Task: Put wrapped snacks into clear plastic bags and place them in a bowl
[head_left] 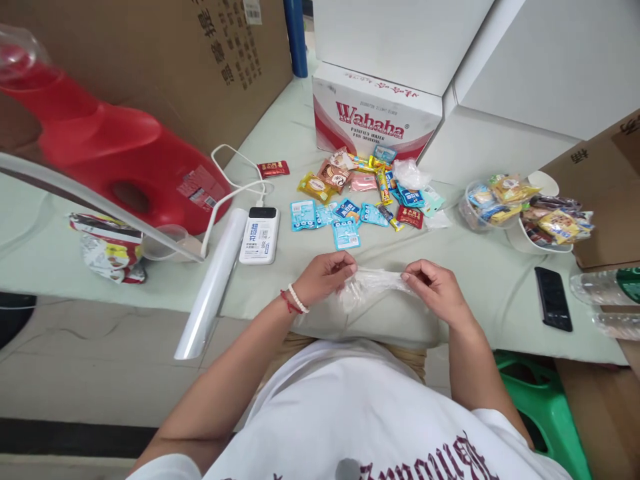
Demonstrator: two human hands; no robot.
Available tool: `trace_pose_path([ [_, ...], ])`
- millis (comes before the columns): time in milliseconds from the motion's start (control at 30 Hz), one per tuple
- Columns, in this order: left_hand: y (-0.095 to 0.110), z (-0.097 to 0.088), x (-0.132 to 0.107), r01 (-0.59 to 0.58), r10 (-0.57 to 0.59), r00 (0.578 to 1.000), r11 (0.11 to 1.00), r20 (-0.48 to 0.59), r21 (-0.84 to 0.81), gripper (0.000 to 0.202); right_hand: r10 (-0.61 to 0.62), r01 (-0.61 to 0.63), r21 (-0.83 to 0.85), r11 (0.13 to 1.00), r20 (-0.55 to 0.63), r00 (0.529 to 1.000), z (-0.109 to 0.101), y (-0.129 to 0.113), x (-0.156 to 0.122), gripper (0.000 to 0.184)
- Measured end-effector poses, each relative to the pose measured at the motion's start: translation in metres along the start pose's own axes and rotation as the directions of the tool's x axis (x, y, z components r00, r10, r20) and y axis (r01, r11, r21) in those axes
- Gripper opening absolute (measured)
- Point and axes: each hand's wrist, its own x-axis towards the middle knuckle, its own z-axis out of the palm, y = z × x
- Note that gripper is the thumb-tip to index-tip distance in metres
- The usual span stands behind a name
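My left hand (326,275) and my right hand (434,287) both pinch a thin clear plastic bag (373,283), stretched between them just above the table's front edge. My left wrist wears a red string and a white bead bracelet. Beyond the hands, several small snack packets (350,200) in blue, yellow, orange and red lie scattered on the pale green tablecloth (480,267).
A power bank (259,233) with white cable and a white roll (213,287) lie left. A red jug (125,160) sits far left. A Wahaha box (375,113) stands behind. Two bowls of snacks (525,213), a black phone (553,298) and water bottles (605,287) are right.
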Motion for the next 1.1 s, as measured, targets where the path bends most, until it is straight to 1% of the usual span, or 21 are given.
trace_pose_path([
  [67,0.013,-0.009,-0.004,0.084,-0.085,0.992,0.996,0.096,0.016,0.039,-0.069,0.067,-0.123,0.990,-0.011,0.998,-0.007,-0.004,0.000,0.018],
  [133,0.024,-0.019,-0.004,0.129,-0.124,0.988,0.990,0.093,-0.050,0.038,-0.074,0.068,-0.133,0.989,-0.042,0.996,-0.006,-0.004,0.000,0.018],
  [167,0.027,-0.023,-0.002,0.123,-0.120,0.992,0.984,0.034,-0.126,0.037,-0.046,0.040,-0.105,0.994,-0.053,0.997,-0.004,-0.003,0.000,0.019],
  [233,0.025,-0.030,0.002,0.043,-0.096,0.978,0.962,-0.184,-0.270,0.036,0.039,-0.042,-0.035,0.999,-0.065,0.997,0.005,0.000,-0.002,0.022],
  [267,0.020,-0.032,0.004,-0.012,-0.088,0.938,0.958,-0.334,-0.287,0.034,0.078,-0.080,-0.022,0.997,-0.072,0.994,0.010,0.002,-0.003,0.024],
  [300,0.014,-0.032,0.005,-0.060,-0.077,0.870,0.964,-0.487,-0.260,0.031,0.101,-0.105,-0.033,0.994,-0.091,0.991,0.015,0.004,-0.004,0.024],
  [333,0.007,-0.030,0.004,-0.088,-0.060,0.784,0.974,-0.618,-0.206,0.027,0.102,-0.111,-0.067,0.992,-0.123,0.987,0.021,0.005,-0.005,0.024],
  [400,-0.006,-0.021,-0.005,-0.102,-0.011,0.612,0.990,-0.791,-0.093,0.021,0.045,-0.081,-0.174,0.982,-0.201,0.979,0.031,0.008,-0.008,0.022],
  [433,-0.011,-0.014,-0.011,-0.104,0.019,0.573,0.993,-0.820,-0.049,0.019,0.000,-0.055,-0.231,0.971,-0.231,0.973,0.036,0.009,-0.009,0.021],
  [467,-0.015,-0.005,-0.017,-0.105,0.047,0.576,0.994,-0.816,-0.017,0.018,-0.042,-0.032,-0.283,0.959,-0.250,0.967,0.040,0.010,-0.010,0.020],
  [500,-0.018,0.006,-0.023,-0.093,0.074,0.628,0.995,-0.774,0.019,0.019,-0.075,-0.013,-0.324,0.946,-0.259,0.963,0.044,0.010,-0.011,0.020],
  [567,-0.023,0.029,-0.029,-0.028,0.062,0.795,0.997,-0.604,0.066,0.024,-0.113,0.005,-0.379,0.925,-0.264,0.958,0.051,0.010,-0.013,0.020],
  [600,-0.025,0.039,-0.027,0.020,0.026,0.854,0.996,-0.520,0.082,0.030,-0.124,0.008,-0.398,0.917,-0.264,0.957,0.054,0.009,-0.013,0.021],
  [633,-0.027,0.049,-0.022,0.072,-0.017,0.878,0.993,-0.478,0.096,0.034,-0.133,0.011,-0.416,0.909,-0.265,0.955,0.057,0.008,-0.014,0.021],
  [700,-0.033,0.064,-0.005,0.164,-0.090,0.873,0.980,-0.480,0.115,0.036,-0.153,0.021,-0.446,0.895,-0.262,0.953,0.063,0.003,-0.016,0.022],
  [767,-0.040,0.071,0.014,0.205,-0.139,0.866,0.975,-0.481,0.086,0.035,-0.166,0.039,-0.447,0.893,-0.248,0.954,0.067,-0.003,-0.019,0.021],
  [833,-0.044,0.074,0.027,0.193,-0.158,0.879,0.981,-0.450,0.033,0.033,-0.163,0.056,-0.397,0.916,-0.242,0.957,0.070,-0.006,-0.022,0.019],
  [900,-0.047,0.073,0.030,0.166,-0.156,0.894,0.986,-0.421,-0.013,0.032,-0.124,0.044,-0.297,0.954,-0.255,0.959,0.071,-0.006,-0.026,0.017],
  [1000,-0.046,0.068,0.020,0.103,-0.168,0.912,0.977,-0.375,-0.187,0.035,0.071,-0.095,-0.078,0.992,-0.269,0.961,0.070,0.005,-0.032,0.019],
  [1067,-0.044,0.062,0.011,0.058,-0.173,0.921,0.947,-0.348,-0.317,0.039,0.231,-0.218,0.083,0.972,-0.230,0.945,0.066,0.015,-0.035,0.025],
  [1100,-0.043,0.059,0.006,0.041,-0.165,0.924,0.940,-0.346,-0.338,0.040,0.282,-0.257,0.141,0.956,-0.207,0.937,0.064,0.018,-0.036,0.028],
])
